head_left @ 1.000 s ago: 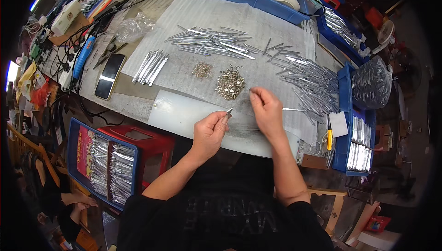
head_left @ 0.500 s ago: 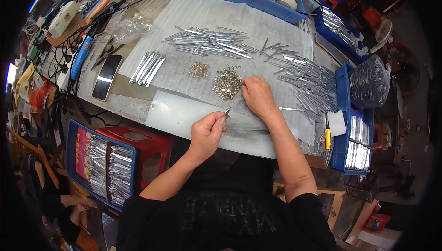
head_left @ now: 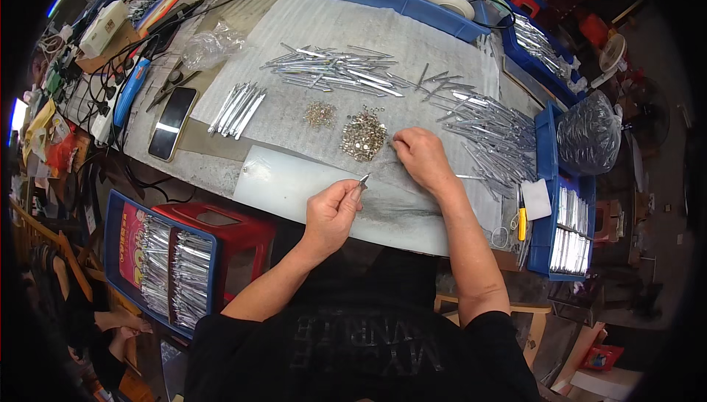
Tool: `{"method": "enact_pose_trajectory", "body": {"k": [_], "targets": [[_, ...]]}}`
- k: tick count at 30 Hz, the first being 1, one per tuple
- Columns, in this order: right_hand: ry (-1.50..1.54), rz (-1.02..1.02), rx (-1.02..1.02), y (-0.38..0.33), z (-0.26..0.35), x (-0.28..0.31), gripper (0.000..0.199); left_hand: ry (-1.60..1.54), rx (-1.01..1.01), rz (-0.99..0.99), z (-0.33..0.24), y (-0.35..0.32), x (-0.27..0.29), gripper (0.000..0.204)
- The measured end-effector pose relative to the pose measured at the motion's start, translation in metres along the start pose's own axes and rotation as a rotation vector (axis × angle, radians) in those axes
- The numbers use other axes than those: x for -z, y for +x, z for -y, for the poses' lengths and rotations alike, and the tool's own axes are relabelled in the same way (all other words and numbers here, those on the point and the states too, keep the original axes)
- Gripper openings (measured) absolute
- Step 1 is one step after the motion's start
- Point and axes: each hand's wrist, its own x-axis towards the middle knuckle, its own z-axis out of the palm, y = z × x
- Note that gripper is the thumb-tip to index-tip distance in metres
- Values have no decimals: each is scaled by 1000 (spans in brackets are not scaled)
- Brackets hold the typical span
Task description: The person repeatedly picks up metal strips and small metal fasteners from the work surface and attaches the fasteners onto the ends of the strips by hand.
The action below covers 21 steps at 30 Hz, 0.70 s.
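My left hand (head_left: 333, 212) pinches a small pointed metal piece (head_left: 364, 179) over a white board (head_left: 287, 184) at the near table edge. My right hand (head_left: 421, 156) reaches to the edge of a pile of small round metal fittings (head_left: 363, 137), fingertips together beside it; whether it holds one I cannot tell. A smaller heap of fittings (head_left: 319, 114) lies to the left. Long silver metal strips (head_left: 335, 74) lie in a heap at the back, more strips (head_left: 490, 133) spread out to the right, and a neat small bundle (head_left: 237, 107) rests at the left.
A phone (head_left: 171, 122) and blue tool (head_left: 131, 92) lie at the left by cables. Blue bins (head_left: 401, 4) line the back and right (head_left: 563, 210). A blue crate of packed strips (head_left: 158, 262) and a red stool (head_left: 236, 229) stand below the table. A yellow cutter (head_left: 521, 214) lies right.
My right hand moved from beside my left hand up to the pile of round fittings. My left hand stayed in place with the pointed piece.
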Motion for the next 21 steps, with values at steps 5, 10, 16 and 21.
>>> {"method": "enact_pose_trajectory", "body": {"k": [5, 10, 16, 21], "targets": [[62, 7, -13, 4, 1, -1, 11, -23, -20, 21, 2, -1, 2, 16], [-2, 26, 39, 6, 1, -6, 9, -41, -8, 41, 1, 0, 1, 16], [-155, -16, 53, 8, 2, -19, 7, -80, 38, 12, 1, -1, 2, 15], [-190, -42, 7, 6, 6, -21, 7, -134, 29, 1, -8, 0, -1, 12]]}}
